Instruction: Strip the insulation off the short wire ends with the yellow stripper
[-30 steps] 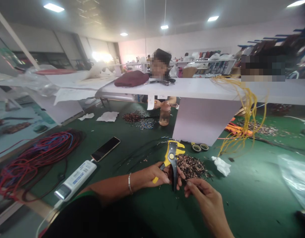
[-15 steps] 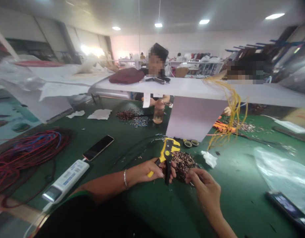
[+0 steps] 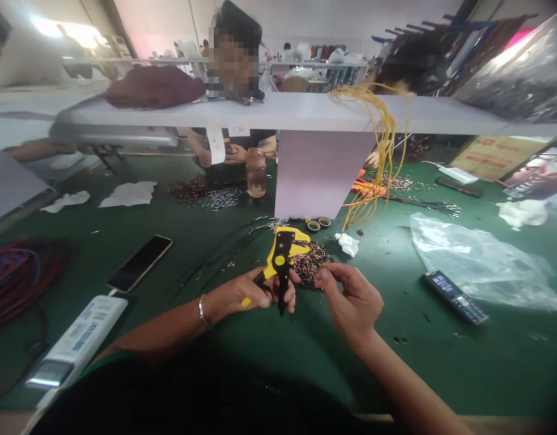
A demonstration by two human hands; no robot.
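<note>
Glossy yellow plastic wire stripper, glassy smartphone, crinkled clear plastic bag, matt green bench mat

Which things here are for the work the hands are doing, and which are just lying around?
Used for the work: yellow wire stripper, left hand, right hand, pile of short wire pieces.

Just lying about: smartphone, crumpled tissue, plastic bag.

One yellow wire stripper sits in the grip. Beyond it lie two rolls of tape and one bottle. Two phones flank it: one smartphone to the left, one mobile phone to the right. One white power bank lies nearer, left of the grip.
</note>
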